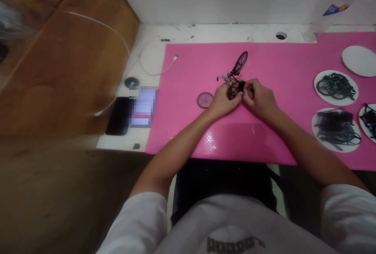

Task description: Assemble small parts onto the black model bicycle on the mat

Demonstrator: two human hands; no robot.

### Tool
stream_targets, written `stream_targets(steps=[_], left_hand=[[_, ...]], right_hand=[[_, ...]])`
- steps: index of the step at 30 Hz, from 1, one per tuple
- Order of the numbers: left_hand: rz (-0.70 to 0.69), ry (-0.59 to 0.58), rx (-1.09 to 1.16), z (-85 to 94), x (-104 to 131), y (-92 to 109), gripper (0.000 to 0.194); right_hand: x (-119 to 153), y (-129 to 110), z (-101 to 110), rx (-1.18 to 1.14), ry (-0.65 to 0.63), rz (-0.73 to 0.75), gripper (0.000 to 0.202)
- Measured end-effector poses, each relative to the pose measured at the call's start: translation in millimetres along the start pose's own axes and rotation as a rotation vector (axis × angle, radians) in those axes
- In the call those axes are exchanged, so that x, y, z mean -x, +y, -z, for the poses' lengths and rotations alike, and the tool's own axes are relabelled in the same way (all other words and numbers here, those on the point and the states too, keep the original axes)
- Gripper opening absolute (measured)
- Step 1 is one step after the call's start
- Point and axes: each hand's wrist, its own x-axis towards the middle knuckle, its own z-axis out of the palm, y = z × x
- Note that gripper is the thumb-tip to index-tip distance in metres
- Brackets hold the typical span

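Note:
A small model bicycle (232,79) is held over the pink mat (188,69), its front wheel (241,63) pointing up and away from me. My left hand (225,99) is closed around its frame from the left. On the right side, my right hand (256,96) has thumb and fingers pinched together at a dark part of the bicycle; whether it grips that part or a smaller piece is hidden. A loose spoked wheel (205,100) lies on the mat just left of my left hand.
Plates with black parts (336,87) (336,129) (370,122) and a white plate (360,61) stand at the right. A clear bottle (337,7) is behind them. At the left are a black phone (118,116), a pixelated item (143,107), a round dark object (132,82) and a white cable (164,70).

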Motion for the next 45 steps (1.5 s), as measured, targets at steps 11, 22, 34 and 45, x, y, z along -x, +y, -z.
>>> stream_targets(steps=[11, 22, 34, 45], left_hand=[[-0.01, 0.0, 0.008, -0.2, 1.0, 0.2, 0.043], [-0.004, -0.013, -0.025, 0.3, -0.2, -0.7, 0.043], [0.065, 0.038, 0.028, 0.0, -3.0, -4.0, 0.041], [0.065, 0.054, 0.073, 1.1, -5.2, -9.3, 0.037]], right_hand=[[1.1, 2.0, -3.5, 0.132, 0.012, 0.025, 0.031], [0.9, 4.5, -6.6, 0.138, 0.001, 0.03, 0.029], [1.7, 6.6, -0.5, -0.195, 0.135, 0.061, 0.045], [0.9, -1.9, -1.0, -0.309, 0.404, 0.097, 0.05]])
